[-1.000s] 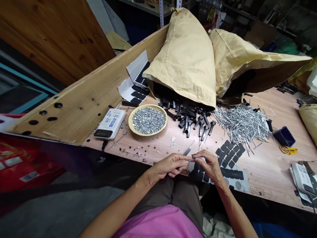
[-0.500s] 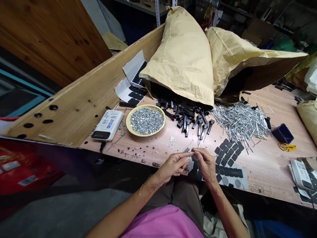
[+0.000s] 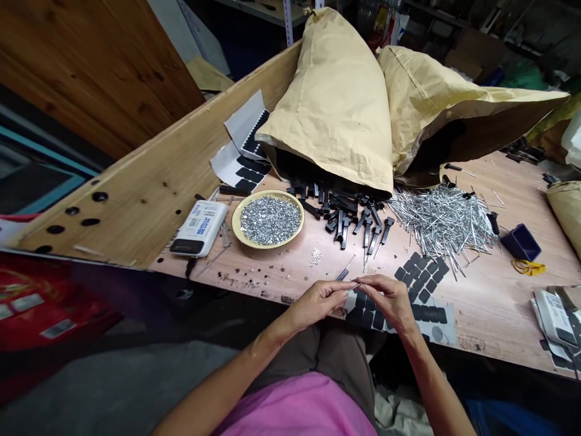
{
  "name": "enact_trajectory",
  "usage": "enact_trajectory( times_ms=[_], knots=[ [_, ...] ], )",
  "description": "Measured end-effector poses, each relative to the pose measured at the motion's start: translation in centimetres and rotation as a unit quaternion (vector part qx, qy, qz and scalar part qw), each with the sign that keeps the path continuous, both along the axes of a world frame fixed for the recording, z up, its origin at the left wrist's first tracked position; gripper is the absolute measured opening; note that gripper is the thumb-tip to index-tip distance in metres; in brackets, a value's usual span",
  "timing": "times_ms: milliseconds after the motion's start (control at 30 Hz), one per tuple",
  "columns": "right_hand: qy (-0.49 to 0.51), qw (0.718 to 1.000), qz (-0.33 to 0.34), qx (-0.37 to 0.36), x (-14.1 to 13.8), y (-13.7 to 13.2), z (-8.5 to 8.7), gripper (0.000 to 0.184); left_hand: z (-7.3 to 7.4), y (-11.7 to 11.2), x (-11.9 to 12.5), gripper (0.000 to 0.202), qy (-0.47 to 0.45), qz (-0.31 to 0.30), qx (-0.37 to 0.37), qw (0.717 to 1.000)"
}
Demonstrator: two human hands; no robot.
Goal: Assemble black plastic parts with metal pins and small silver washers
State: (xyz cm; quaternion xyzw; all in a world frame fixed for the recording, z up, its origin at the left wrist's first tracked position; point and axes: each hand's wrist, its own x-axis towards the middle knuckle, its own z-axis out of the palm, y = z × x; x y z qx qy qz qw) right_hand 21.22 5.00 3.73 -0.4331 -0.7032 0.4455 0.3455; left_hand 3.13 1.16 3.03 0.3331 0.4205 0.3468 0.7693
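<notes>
My left hand (image 3: 318, 303) is closed in a pinch on a thin metal rod (image 3: 356, 286) at the table's front edge. The fingertips of my right hand (image 3: 389, 297) are pinched at the rod's other end, so what they cover there is hidden. Just behind my left fingers lies a black plastic piece with a thin rod (image 3: 344, 274). A small cluster of washers or nuts (image 3: 316, 257) lies farther left. Under and beside my right hand is a sheet of black adhesive pads (image 3: 449, 315), partly covered by the hand.
A yellow bowl (image 3: 236, 233) holds many small metal nuts or washers. Black plastic pieces (image 3: 345, 227) spill from a paper sack (image 3: 340, 115). Metal rods (image 3: 449, 221) are heaped near a second sack (image 3: 417, 97). A dark blue box (image 3: 521, 242) and a white device (image 3: 200, 227) flank these.
My right hand has shifted slightly right, its fingers straighter along the rod. My left fingers look flatter and closer together. The rest of the table is unchanged apart from a small view shift.
</notes>
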Motion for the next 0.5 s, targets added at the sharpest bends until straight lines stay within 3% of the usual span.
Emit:
enact_trajectory(
  times_ms=[233, 500],
  knots=[
    [-0.056, 0.996, 0.060, 0.029, 0.5, 0.5, 1.6, 0.019, -0.3, 0.0, -0.2, 0.063, 0.024, -0.025, 0.004, 0.999],
    [-0.022, 0.999, 0.036, -0.027, 0.3, 0.2, 1.2, 0.025, -0.5, 0.2, -0.6, 0.058, 0.023, -0.037, 0.063, 0.997]
  ],
)
